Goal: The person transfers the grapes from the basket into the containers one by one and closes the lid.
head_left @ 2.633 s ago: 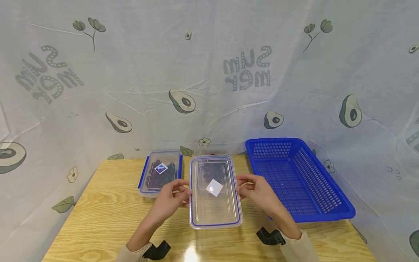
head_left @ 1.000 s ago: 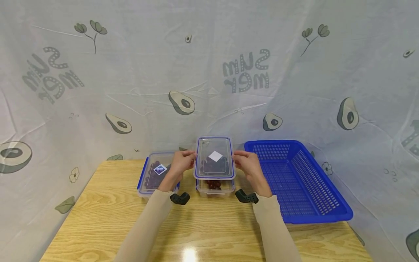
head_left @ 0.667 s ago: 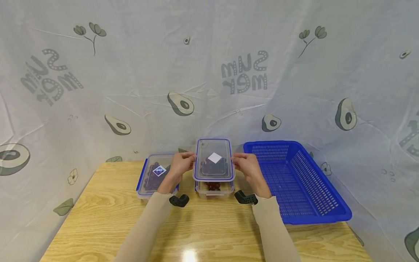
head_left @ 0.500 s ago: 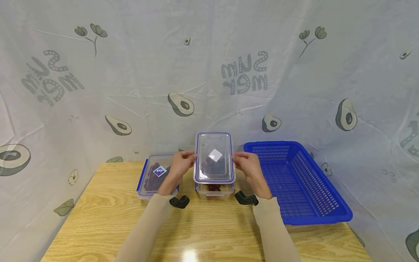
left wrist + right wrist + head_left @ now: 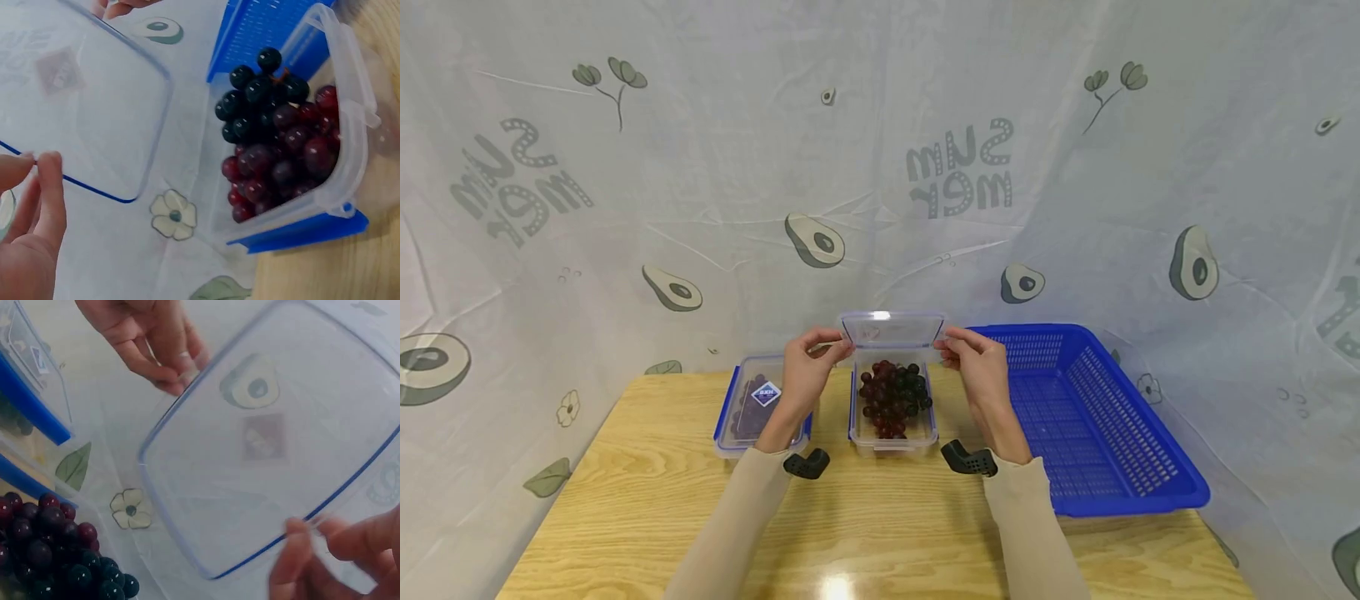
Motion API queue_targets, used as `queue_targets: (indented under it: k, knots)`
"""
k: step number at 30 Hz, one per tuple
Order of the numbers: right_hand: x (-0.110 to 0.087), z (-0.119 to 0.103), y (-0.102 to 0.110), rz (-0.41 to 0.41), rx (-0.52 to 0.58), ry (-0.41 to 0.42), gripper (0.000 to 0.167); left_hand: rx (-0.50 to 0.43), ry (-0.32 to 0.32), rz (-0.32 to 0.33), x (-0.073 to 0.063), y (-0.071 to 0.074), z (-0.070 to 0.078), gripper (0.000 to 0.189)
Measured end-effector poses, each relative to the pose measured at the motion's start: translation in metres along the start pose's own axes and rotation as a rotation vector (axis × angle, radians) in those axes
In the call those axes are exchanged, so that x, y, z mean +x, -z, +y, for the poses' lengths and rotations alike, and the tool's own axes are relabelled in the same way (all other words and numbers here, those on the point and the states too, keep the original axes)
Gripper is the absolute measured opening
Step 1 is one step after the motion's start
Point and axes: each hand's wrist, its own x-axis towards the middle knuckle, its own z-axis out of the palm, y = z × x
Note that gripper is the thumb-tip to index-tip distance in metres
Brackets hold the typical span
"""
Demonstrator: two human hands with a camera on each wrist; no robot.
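Note:
A clear lid (image 5: 891, 331) with a blue seal is held up, tilted steeply, above the back of an uncovered plastic container (image 5: 895, 447). My left hand (image 5: 809, 367) pinches its left edge between thumb and fingers. On the opposite edge, my right hand (image 5: 982, 367) pinches it the same way; the right wrist view shows both grips, with the lid's square sticker (image 5: 264, 436) between them. Inside the container lie dark red grapes (image 5: 275, 169) and blackish green grapes (image 5: 259, 90). Its blue side clip (image 5: 300, 231) hangs down.
A second container (image 5: 763, 417), lidded and holding dark grapes, stands to the left on the wooden table (image 5: 647, 500). A large blue plastic basket (image 5: 1150, 500) sits at the right. A patterned cloth (image 5: 880, 167) hangs behind the table.
Both hands first carried the lid forward to over the container. Since half a second ago they have tipped it from facing up to nearly on edge, baring the grapes.

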Motion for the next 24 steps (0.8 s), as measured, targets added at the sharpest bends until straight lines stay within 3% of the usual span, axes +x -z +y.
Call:
queue_targets:
  k: [3, 7, 11, 19, 24]
  knots:
    - [0.0, 0.003, 0.0, -0.039, -0.027, -0.048, 0.034, 0.081, 0.02, 0.023, -0.002, 0.001, -0.006, 0.017]
    - [0.001, 0.012, 0.0, -0.09, -0.188, -0.081, 0.035, 0.203, 0.084, 0.048, -0.006, 0.0, -0.013, 0.025]
    - [0.0, 0.024, -0.002, -0.131, -0.305, -0.085, 0.036, 0.256, 0.151, 0.076, -0.01, -0.002, -0.017, 0.027]
    - [-0.001, 0.035, -0.008, -0.12, -0.328, -0.09, 0.046, 0.228, 0.241, 0.029, -0.014, -0.003, -0.023, 0.049]
    - [-0.002, 0.036, -0.009, -0.1, -0.367, -0.074, 0.046, 0.256, 0.258, 0.013, -0.014, -0.002, -0.025, 0.051]
